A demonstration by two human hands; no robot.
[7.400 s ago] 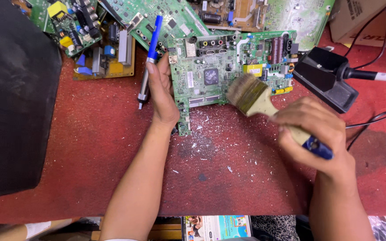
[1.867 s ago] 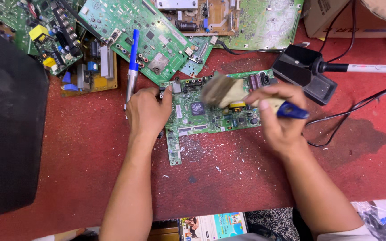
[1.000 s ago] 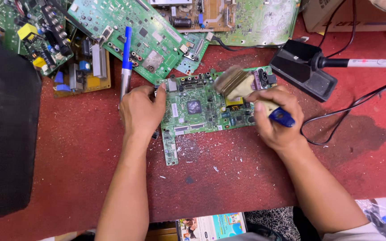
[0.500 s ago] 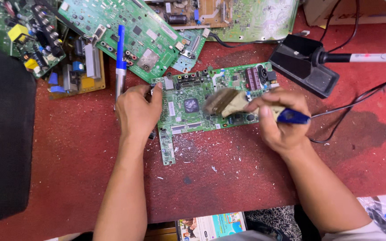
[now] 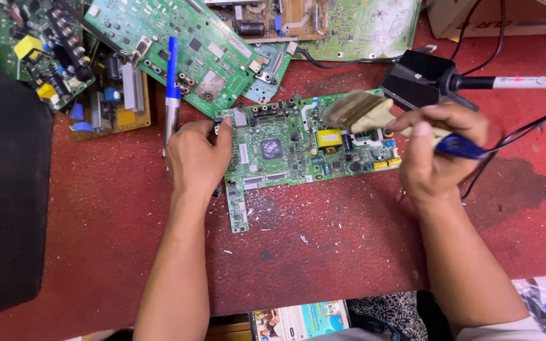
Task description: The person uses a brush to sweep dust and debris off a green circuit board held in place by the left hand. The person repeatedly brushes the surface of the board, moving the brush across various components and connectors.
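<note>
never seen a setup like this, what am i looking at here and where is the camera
This is no machine: it is a person working with two bare hands, filmed by a camera worn on the head and looking down at a red work surface.

The left hand rests on the left edge of a green circuit board lying flat on the surface. The right hand grips a paintbrush with a blue handle, its bristles over the right part of that board. Small pale specks lie on the surface below the board.

Behind the hands lies a heap of other circuit boards, with a blue pen-like tool leaning on them. A black stand with cables sits at the right, and a large black object at the left.
</note>
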